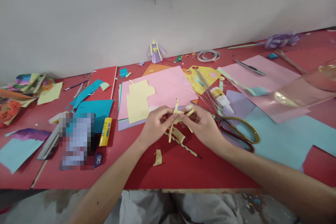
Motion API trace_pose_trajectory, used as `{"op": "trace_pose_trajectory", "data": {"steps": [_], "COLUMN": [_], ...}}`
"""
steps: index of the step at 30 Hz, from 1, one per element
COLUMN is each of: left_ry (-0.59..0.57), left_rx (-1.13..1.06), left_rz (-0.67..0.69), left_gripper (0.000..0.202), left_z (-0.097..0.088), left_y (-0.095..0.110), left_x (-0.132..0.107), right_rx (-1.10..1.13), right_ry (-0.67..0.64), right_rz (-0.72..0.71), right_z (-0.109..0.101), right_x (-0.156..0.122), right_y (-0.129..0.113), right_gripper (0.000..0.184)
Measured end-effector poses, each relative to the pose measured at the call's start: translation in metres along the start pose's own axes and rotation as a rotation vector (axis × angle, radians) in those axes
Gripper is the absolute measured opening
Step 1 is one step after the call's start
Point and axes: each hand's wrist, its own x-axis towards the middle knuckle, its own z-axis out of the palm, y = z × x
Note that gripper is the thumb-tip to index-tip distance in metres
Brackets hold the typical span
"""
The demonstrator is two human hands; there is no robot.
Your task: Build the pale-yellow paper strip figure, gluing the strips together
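Between my two hands is a small figure of rolled yellow paper (176, 105), with thin paper tubes sticking out like limbs. My left hand (160, 122) pinches it from the left with thumb and fingers. From the other side, my right hand (201, 124) pinches it too, thumb tips close together. Below them a patterned pencil (187, 148) lies slantwise on the red table (204, 176). A cut yellow paper piece (179, 135) rests by the pencil, partly covered by the figure. Another small yellow scrap (158, 157) lies nearer the table's front edge.
Scissors (246, 129) and a white glue bottle (220, 96) lie right of my hands. A yellow glue stick (105, 132) and a blue sharpener (98, 160) are at left. Pink paper (168, 84) lies behind. A purple paper doll (156, 51) leans on the wall. A clear bottle (301, 87) is far right.
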Motion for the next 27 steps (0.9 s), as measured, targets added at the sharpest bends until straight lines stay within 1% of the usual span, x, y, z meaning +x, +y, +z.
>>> {"op": "trace_pose_trajectory", "data": {"steps": [4, 7, 13, 16, 22, 27], "left_ry": [-0.014, -0.033, -0.073, -0.079, -0.1, -0.098], "left_rx": [0.017, 0.028, 0.086, 0.095, 0.102, 0.1], "left_rz": [0.013, -0.008, 0.047, 0.047, 0.064, 0.039], "left_gripper": [0.018, 0.02, 0.02, 0.019, 0.019, 0.02], "left_z": [0.001, 0.0, -0.003, -0.002, -0.002, -0.001], "left_y": [0.001, 0.002, 0.001, 0.001, 0.003, 0.003], "left_x": [-0.001, -0.002, -0.001, -0.001, -0.002, -0.002], "right_rx": [-0.063, -0.174, -0.361, -0.416, -0.369, -0.315], "right_ry": [0.0, -0.006, -0.056, -0.063, -0.088, -0.096], "right_rz": [-0.034, -0.066, -0.151, -0.174, -0.156, -0.122], "right_z": [-0.001, -0.002, -0.007, -0.009, -0.01, -0.009], "right_x": [0.0, -0.001, 0.0, 0.001, 0.0, 0.001], "right_y": [0.001, -0.002, -0.01, -0.01, -0.009, -0.008], "right_gripper": [0.009, 0.006, 0.008, 0.006, 0.006, 0.008]}}
